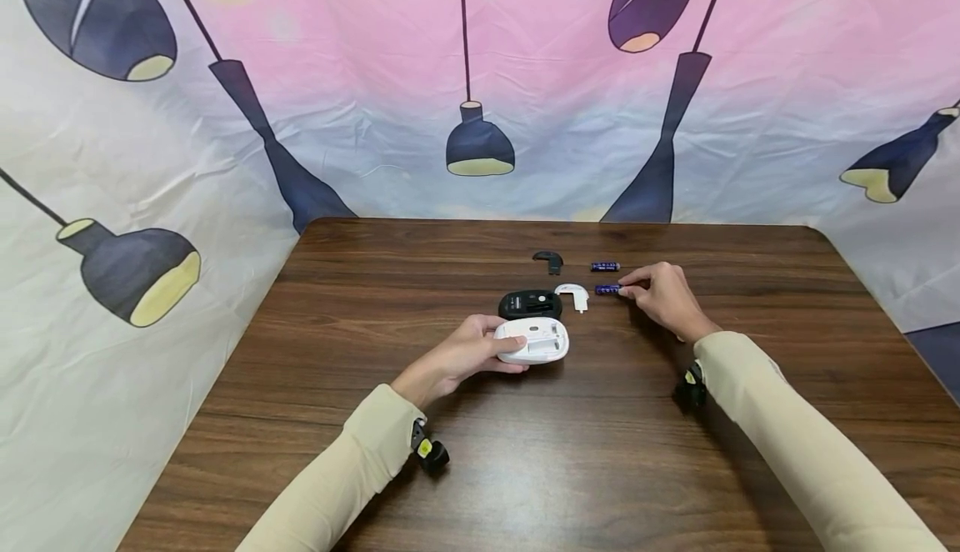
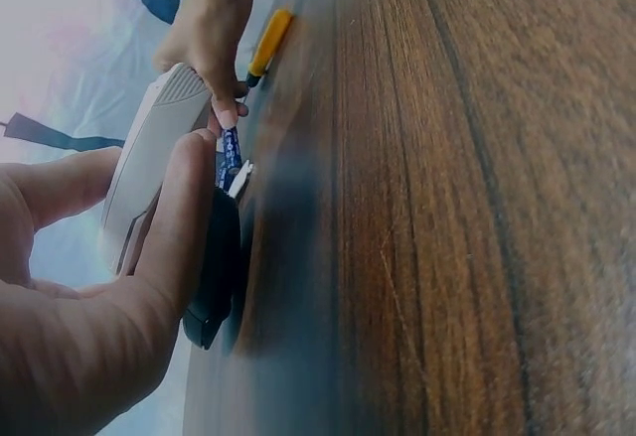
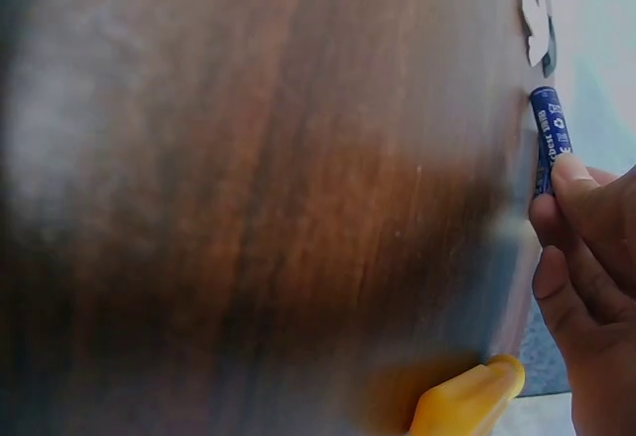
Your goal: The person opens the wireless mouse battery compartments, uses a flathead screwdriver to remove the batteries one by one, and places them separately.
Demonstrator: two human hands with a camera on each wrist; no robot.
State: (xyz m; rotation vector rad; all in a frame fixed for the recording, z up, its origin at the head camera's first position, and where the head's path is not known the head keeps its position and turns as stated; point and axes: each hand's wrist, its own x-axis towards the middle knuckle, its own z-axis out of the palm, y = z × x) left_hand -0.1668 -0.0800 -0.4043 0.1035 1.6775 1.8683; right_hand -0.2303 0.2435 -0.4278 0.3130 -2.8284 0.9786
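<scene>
My left hand [image 1: 468,350] grips a white computer mouse [image 1: 543,342], underside up, its battery compartment uncovered. Its thumb lies over the mouse's left end. In the left wrist view, the white mouse [image 2: 159,153] is pinched between thumb and fingers, above a black mouse [image 2: 217,267]. That black mouse [image 1: 530,304] lies upside down on the table, just behind the white one. Farther right, my right hand [image 1: 663,298] pinches one end of a blue battery [image 1: 607,289]. The right wrist view shows thumb and fingertips on this battery [image 3: 550,138], near the tabletop.
A second blue battery [image 1: 605,267] lies behind the pinched one. A white battery cover [image 1: 576,295] and a black cover [image 1: 551,261] lie to the left. A yellow-handled tool [image 2: 269,44] lies near my right hand. A printed cloth [image 1: 405,152] hangs behind the wooden table [image 1: 360,285].
</scene>
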